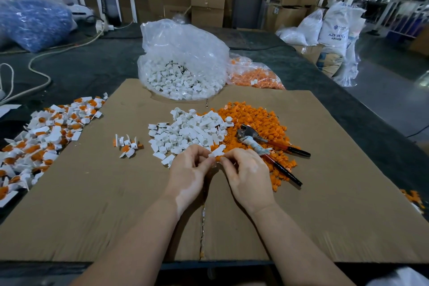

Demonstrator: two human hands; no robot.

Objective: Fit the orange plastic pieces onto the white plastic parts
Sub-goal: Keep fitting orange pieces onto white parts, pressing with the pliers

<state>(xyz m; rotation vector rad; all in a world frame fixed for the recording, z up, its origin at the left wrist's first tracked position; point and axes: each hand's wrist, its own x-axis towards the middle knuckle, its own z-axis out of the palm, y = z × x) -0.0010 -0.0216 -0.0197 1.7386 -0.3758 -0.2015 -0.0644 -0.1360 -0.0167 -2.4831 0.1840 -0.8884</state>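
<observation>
My left hand (189, 169) and my right hand (247, 173) meet over the cardboard sheet (104, 204), both pinching one white plastic part (218, 151) between their fingertips. Whether an orange piece sits between the fingers is hidden. Just beyond the hands lies a loose pile of white parts (188, 132), and to its right a pile of orange pieces (257, 121). A small cluster of joined white-and-orange parts (127, 145) lies left of the white pile. A large heap of joined parts (44, 137) spreads over the sheet's left edge.
Pliers with red-black handles (271, 148) lie on the orange pile, close to my right hand. A clear bag of white parts (183, 62) and a bag of orange pieces (255, 74) stand behind. A rope (39, 55) and a blue bag (32, 21) are far left.
</observation>
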